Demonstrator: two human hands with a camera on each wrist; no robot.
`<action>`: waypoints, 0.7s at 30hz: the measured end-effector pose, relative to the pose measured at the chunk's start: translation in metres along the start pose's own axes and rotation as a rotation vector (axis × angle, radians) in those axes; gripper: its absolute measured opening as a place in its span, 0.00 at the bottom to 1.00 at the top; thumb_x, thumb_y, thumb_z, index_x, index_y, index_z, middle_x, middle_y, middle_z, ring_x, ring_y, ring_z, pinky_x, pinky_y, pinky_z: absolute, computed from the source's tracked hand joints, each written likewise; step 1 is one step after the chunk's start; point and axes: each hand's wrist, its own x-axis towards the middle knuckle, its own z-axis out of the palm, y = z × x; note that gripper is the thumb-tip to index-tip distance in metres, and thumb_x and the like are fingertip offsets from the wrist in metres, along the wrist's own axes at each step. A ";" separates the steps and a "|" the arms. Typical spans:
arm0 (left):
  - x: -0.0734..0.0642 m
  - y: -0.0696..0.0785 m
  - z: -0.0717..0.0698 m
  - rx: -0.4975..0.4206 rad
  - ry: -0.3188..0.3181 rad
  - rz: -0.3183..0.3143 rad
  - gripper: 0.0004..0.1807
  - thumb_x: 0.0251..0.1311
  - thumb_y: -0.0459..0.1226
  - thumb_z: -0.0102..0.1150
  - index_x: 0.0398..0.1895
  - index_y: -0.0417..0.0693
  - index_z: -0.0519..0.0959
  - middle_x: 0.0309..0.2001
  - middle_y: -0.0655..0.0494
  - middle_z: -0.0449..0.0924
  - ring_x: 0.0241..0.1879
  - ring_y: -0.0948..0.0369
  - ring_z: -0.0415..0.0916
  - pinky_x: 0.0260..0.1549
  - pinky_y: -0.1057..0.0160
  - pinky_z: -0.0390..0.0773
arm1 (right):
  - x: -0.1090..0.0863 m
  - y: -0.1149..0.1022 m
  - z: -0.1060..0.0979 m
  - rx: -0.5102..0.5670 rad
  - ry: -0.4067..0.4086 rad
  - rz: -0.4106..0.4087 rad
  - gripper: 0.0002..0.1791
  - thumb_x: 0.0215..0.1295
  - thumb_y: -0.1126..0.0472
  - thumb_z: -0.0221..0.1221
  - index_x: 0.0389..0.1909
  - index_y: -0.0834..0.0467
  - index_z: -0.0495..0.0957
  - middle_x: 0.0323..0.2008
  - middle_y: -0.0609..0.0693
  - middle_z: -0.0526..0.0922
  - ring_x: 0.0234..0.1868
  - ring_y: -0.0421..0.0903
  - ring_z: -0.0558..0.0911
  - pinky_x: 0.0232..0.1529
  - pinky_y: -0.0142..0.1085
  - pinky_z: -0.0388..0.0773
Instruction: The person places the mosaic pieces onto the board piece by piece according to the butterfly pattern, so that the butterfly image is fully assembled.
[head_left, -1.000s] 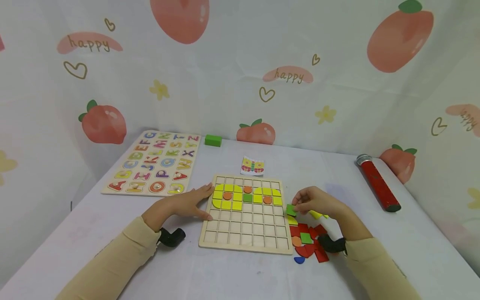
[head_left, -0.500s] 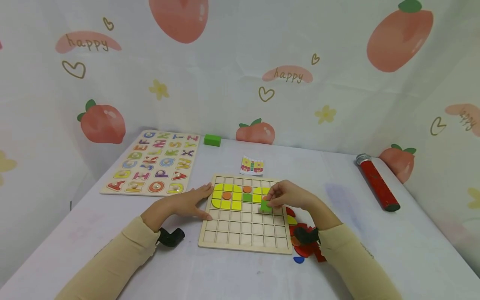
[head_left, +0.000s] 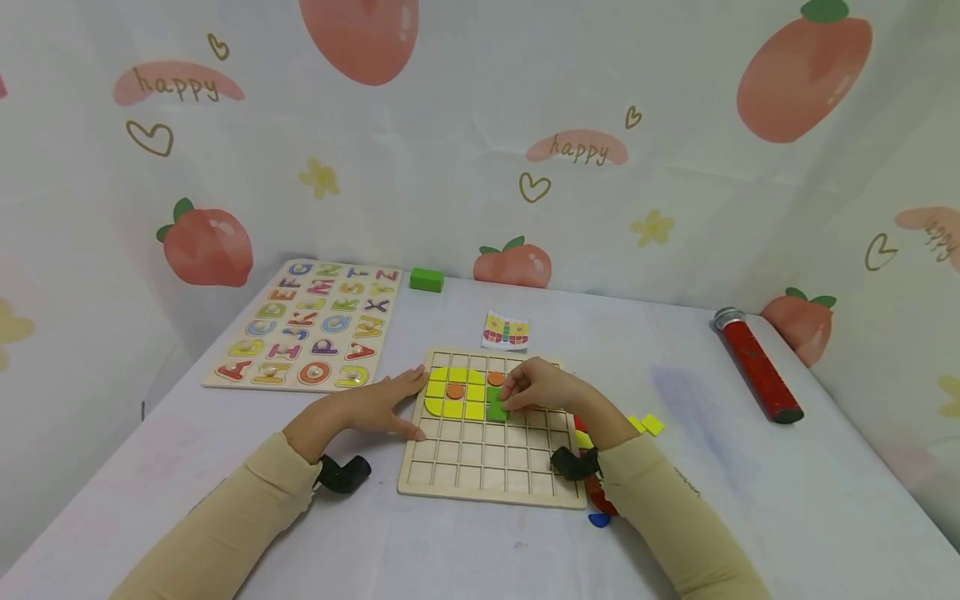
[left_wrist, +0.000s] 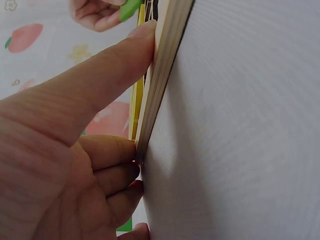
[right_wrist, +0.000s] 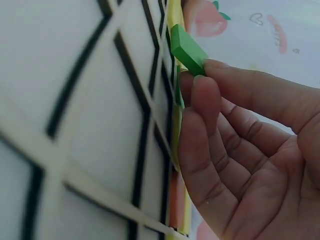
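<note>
My right hand [head_left: 546,388] pinches a green square tile [right_wrist: 187,50] between thumb and fingertip, close over the wooden grid board [head_left: 491,479]. In the head view the tile sits just below another green tile [head_left: 493,392] in the board's middle column. My left hand [head_left: 375,406] rests at the board's left edge, its thumb [left_wrist: 115,67] touching the rim and its other fingers along the side. Yellow tiles [head_left: 452,409] and an orange round piece [head_left: 455,391] fill cells at the upper left. My right hand hides the upper right cells.
A small butterfly picture card [head_left: 506,332] lies behind the board. An alphabet puzzle board [head_left: 300,327] is at the left, a green block [head_left: 427,280] at the back, a red microphone [head_left: 757,365] at the right. Loose yellow tiles [head_left: 652,425] and a blue half-round piece [head_left: 598,519] lie right of the board.
My right hand has carried the green tile leftward from beside the board's right edge to its middle column. My left hand has stayed at the left edge.
</note>
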 end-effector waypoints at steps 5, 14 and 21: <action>0.000 0.000 0.000 0.005 0.001 -0.001 0.55 0.47 0.58 0.64 0.74 0.49 0.46 0.75 0.51 0.37 0.74 0.46 0.36 0.71 0.44 0.42 | 0.003 0.000 0.003 -0.029 -0.001 -0.005 0.06 0.58 0.64 0.62 0.31 0.64 0.79 0.24 0.47 0.78 0.24 0.39 0.74 0.29 0.27 0.76; 0.000 -0.003 0.001 0.007 0.001 0.001 0.56 0.47 0.59 0.64 0.74 0.50 0.46 0.75 0.51 0.37 0.74 0.47 0.36 0.71 0.45 0.42 | 0.004 0.000 0.003 -0.060 0.033 0.006 0.06 0.56 0.64 0.64 0.31 0.64 0.81 0.25 0.47 0.79 0.23 0.40 0.73 0.27 0.27 0.75; 0.001 -0.004 0.001 0.006 -0.003 -0.002 0.56 0.46 0.60 0.64 0.74 0.50 0.46 0.75 0.51 0.37 0.74 0.48 0.35 0.71 0.45 0.41 | -0.001 -0.001 0.000 -0.099 0.055 0.030 0.06 0.56 0.62 0.64 0.32 0.61 0.82 0.26 0.47 0.81 0.27 0.40 0.74 0.31 0.28 0.74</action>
